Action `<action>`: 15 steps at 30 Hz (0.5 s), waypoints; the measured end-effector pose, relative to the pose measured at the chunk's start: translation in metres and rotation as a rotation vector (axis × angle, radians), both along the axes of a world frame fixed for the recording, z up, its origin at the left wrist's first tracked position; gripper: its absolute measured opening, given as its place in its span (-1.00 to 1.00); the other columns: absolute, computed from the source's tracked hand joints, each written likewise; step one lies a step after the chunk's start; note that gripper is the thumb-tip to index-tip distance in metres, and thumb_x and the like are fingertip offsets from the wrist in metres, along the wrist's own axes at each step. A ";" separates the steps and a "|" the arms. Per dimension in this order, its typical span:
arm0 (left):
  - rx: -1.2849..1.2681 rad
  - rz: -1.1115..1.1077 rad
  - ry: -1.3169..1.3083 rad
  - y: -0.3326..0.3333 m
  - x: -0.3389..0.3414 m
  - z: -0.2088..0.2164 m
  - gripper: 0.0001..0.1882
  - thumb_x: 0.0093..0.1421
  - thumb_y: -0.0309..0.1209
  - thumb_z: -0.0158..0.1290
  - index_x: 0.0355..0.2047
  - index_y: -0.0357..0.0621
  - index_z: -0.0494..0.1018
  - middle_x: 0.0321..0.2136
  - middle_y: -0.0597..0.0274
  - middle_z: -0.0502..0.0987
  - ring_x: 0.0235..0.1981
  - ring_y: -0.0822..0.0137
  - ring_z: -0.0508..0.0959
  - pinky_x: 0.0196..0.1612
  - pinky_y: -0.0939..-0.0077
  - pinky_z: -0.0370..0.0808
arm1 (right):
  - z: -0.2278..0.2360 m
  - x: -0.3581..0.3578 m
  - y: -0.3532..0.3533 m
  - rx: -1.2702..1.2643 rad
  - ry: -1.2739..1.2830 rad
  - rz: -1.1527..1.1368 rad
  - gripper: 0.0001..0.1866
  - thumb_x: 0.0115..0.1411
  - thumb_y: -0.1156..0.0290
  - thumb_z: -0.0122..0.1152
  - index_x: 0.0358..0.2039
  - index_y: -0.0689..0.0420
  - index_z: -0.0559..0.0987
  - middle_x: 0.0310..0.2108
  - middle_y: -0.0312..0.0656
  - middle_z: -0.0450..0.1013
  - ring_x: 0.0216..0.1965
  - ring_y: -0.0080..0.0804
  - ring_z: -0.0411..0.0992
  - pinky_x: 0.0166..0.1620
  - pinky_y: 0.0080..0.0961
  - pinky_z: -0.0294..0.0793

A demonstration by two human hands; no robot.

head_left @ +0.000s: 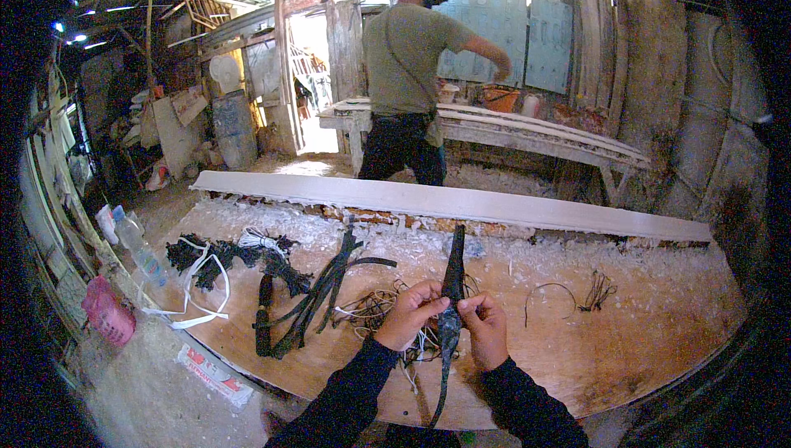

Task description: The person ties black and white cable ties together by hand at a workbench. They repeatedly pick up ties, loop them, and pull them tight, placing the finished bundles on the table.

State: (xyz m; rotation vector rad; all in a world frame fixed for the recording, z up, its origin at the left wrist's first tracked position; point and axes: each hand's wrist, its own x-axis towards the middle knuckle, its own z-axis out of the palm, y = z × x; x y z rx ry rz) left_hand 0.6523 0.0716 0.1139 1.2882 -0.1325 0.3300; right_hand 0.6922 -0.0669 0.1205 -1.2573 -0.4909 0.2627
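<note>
My left hand [414, 316] and my right hand [486, 329] meet over the near part of the board, fingers pinched at the middle of a long black piece [454, 271]. Its upper part is narrow and tapered; below my fingers it widens, looks glossy, then thins into a tail hanging toward me. I cannot make out its exact kind. Under and beside my left hand lies a tangle of thin brown and black cords [375, 306]. Further left are several flat black strips [321, 296] and a short dark roll [264, 316].
A wooden board [593, 349] with white flakes spreads before me, a long white plaster strip [461, 201] along its far edge. At left sit black fibre bundles [284, 271], a white strap [198, 283], a plastic bottle [140, 246] and a pink bag [107, 312]. A person [404, 69] stands at a bench beyond.
</note>
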 end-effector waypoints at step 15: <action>0.373 0.109 -0.280 0.008 -0.003 0.010 -0.81 -0.09 -0.74 -0.15 -0.58 -0.17 0.38 -0.44 0.28 0.33 -0.32 0.39 0.36 -0.20 0.61 0.27 | 0.000 0.001 -0.001 0.084 -0.011 0.036 -0.94 0.04 0.53 0.10 -0.43 0.17 0.42 -0.52 -0.30 0.40 -0.51 -0.58 0.34 -0.41 -0.66 0.36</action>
